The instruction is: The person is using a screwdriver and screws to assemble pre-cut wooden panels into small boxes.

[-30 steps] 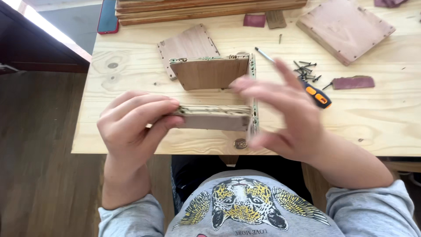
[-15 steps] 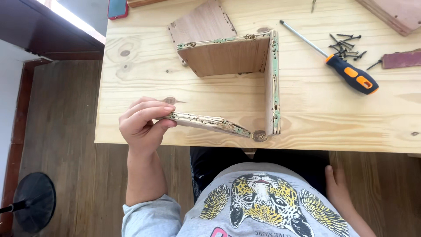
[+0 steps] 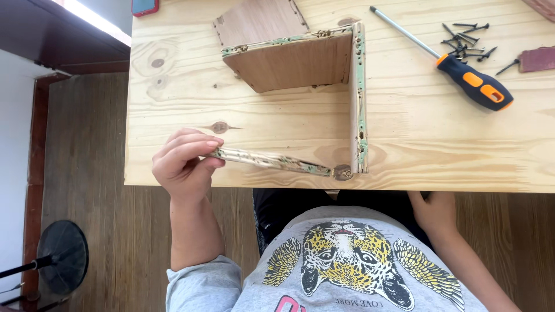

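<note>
Left hand (image 3: pixel 184 164): lower left of centre, at the near edge of the table. Fingers curled, thumb and fingertips pinching the left end of a thin plywood panel (image 3: pixel 272 161).

Plywood panel: stands on edge, running slightly downward from the hand toward frame centre. Top edge shows flecks of green and a row of small holes. Its right end meets the foot of the side panel (image 3: pixel 359 98) near a round knot in the wood.

Side panel: upright on edge, running from upper centre down to the near table edge; green-stained top edge. Joined at its upper end to a back panel (image 3: pixel 292 60), which leans and shows its brown face. A flat board (image 3: pixel 257 20) lies behind it at the top of the frame.

Right hand (image 3: pixel 435 211): lower right, below the table edge, against the lap. Holds nothing visible; fingers partly hidden, so whether they are spread or closed cannot be told.

Pine table (image 3: pixel 173 86): light wood, knots at upper left.

Screwdriver (image 3: pixel 448 63): upper right, orange and black handle, long shaft pointing up-left.

Loose dark screws (image 3: pixel 468 43): small heap just above the screwdriver handle.

Reddish-brown block (image 3: pixel 537 59): right edge, beside the screws.

Red-cased phone (image 3: pixel 144 6): top left, cut by the frame.

Black round stand base (image 3: pixel 62 257): on the floor, lower left.
</note>
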